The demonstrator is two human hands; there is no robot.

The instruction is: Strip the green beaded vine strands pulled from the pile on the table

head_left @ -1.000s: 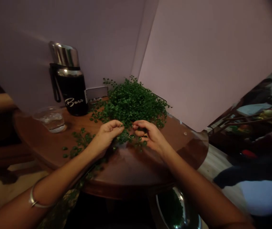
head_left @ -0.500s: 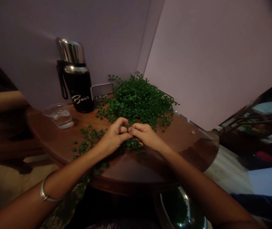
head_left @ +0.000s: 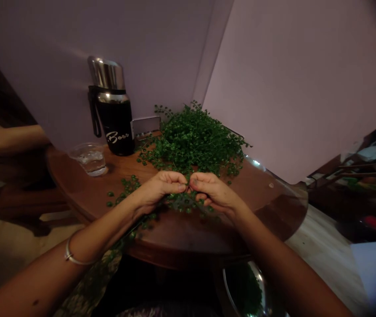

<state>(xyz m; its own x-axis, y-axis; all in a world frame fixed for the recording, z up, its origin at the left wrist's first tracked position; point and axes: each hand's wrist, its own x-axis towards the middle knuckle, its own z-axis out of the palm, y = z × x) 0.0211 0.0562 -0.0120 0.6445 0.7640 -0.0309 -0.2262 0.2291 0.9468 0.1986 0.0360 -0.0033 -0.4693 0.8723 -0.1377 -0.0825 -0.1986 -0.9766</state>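
Note:
My left hand (head_left: 164, 188) and my right hand (head_left: 216, 191) meet over the front of the table, thumb and fingers pinched closed. Between their fingertips runs a thin leafy green sprig (head_left: 183, 202), its small round leaves hanging below. The exact grip points are partly covered by the fingers. Just behind the hands lies a large heap of similar leafy green stems (head_left: 197, 136). More sprigs (head_left: 130, 185) spread beside and under my left forearm, some trailing over the table's near edge.
A black and steel flask (head_left: 117, 119) and a clear cup of water (head_left: 92, 160) stand at the left of the wooden table (head_left: 260, 198). Below its front edge, a shiny metal bowl (head_left: 260, 286) holds greens. Another person's arm (head_left: 12, 136) shows at far left.
My hands have shifted slightly right and down in view, and their fingertips have come into a straighter line, pinching the sprig. The whole scene has shifted a little right with the camera.

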